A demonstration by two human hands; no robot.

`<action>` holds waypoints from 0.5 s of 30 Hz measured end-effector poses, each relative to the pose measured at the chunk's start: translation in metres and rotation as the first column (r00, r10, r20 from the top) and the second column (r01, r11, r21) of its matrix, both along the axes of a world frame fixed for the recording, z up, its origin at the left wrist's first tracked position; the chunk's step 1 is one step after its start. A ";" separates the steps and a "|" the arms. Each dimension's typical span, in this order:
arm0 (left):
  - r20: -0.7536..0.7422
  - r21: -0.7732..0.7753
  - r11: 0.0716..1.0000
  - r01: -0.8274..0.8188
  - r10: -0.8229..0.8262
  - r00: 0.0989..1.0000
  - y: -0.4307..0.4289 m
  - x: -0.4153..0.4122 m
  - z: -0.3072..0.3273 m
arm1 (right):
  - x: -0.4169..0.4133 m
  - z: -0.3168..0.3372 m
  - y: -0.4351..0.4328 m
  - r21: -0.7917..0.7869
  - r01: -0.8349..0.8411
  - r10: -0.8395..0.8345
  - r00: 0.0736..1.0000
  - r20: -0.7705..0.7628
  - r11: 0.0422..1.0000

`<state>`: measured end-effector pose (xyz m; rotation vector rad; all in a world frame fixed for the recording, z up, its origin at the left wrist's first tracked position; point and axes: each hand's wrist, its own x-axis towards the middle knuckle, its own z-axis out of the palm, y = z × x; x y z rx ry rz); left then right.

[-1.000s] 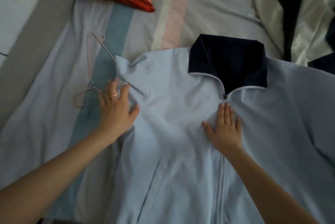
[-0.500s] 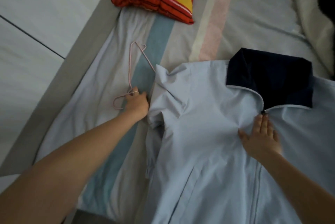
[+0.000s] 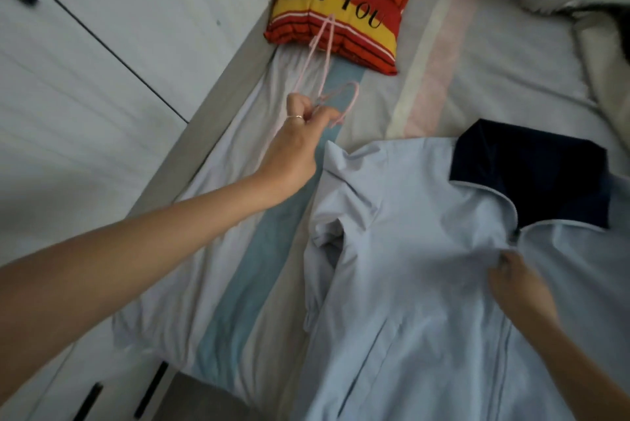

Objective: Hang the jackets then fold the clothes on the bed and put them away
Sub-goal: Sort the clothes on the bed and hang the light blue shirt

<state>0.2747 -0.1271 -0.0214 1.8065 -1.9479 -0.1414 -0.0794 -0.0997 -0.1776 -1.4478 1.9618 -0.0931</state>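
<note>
1. Left grip has its fingers curled round the pink wire hanger, held clear of the bed — likely readying it for the jacket
2. Right grip pinches the light-blue jacket just below the zip top, probably to open the front
3. Jacket lies front-up, just right of the left grip
4. Striped cushion sits just beyond the hanger — possible snag; wardrobe doors left of the left grip

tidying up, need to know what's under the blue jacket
Only the striped bedsheet shows, running under the jacket's left edge. Anything else beneath is hidden by the fabric.
</note>
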 end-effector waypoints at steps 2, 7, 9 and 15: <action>-0.016 0.056 0.983 0.174 -0.174 0.985 0.002 -0.023 0.032 | 0.001 0.019 0.020 -0.045 0.178 -0.165 0.966 0.200 0.983; -0.002 0.393 0.760 0.517 -0.561 0.828 0.016 -0.104 0.052 | -0.002 0.076 0.039 -0.337 0.234 -0.072 0.899 0.431 0.912; -0.004 0.413 0.670 0.617 -0.677 0.736 0.020 -0.138 0.045 | -0.013 0.101 0.034 -0.464 0.166 0.058 0.901 0.430 0.870; -0.066 0.257 0.513 0.819 -0.836 0.544 0.019 -0.205 0.005 | -0.043 0.136 0.041 -0.261 -0.034 0.178 0.813 0.554 0.965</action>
